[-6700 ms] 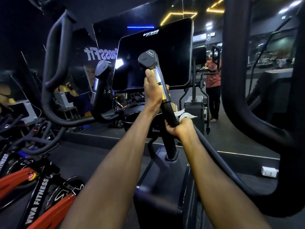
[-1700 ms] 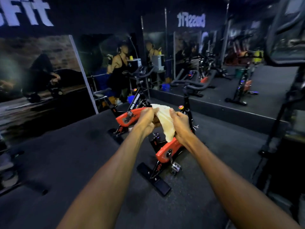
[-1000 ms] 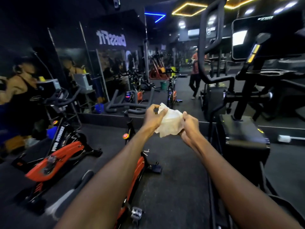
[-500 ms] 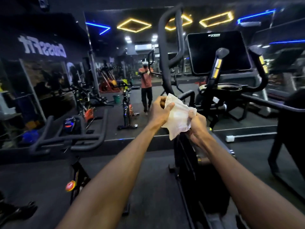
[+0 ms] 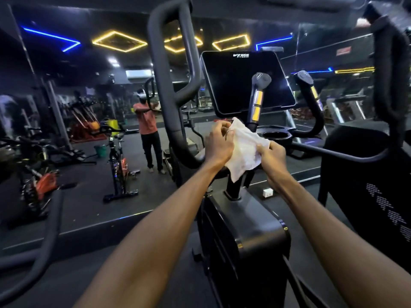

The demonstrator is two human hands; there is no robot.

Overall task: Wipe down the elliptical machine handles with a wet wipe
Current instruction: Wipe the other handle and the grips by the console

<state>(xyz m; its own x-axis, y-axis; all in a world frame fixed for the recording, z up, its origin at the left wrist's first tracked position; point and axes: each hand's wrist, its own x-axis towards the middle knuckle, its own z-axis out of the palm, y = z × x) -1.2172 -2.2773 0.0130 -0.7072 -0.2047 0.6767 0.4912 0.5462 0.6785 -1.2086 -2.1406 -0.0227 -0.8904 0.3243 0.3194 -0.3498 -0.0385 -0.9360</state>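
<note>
A white wet wipe (image 5: 243,150) hangs spread between both hands in front of the elliptical. My left hand (image 5: 219,144) pinches its upper left edge and my right hand (image 5: 272,157) grips its right side. Behind the wipe rises the inner left handle (image 5: 258,94), black with yellow-silver sensor plates. The inner right handle (image 5: 311,96) curves up further right. The long moving arm handle (image 5: 171,63) loops up on the left, and the other moving arm (image 5: 389,70) stands at the right edge. Neither hand touches a handle.
The dark console screen (image 5: 246,81) sits behind the handles, with a cup holder (image 5: 277,136) below it. The black machine housing (image 5: 242,223) is under my arms. Spin bikes (image 5: 117,156) stand left. A mirror wall ahead shows a person in an orange shirt (image 5: 146,127).
My view has swung from the spin bikes back to the elliptical, now centred and closer. Both hands kept holding and reworking the wipe, which is now more spread out.
</note>
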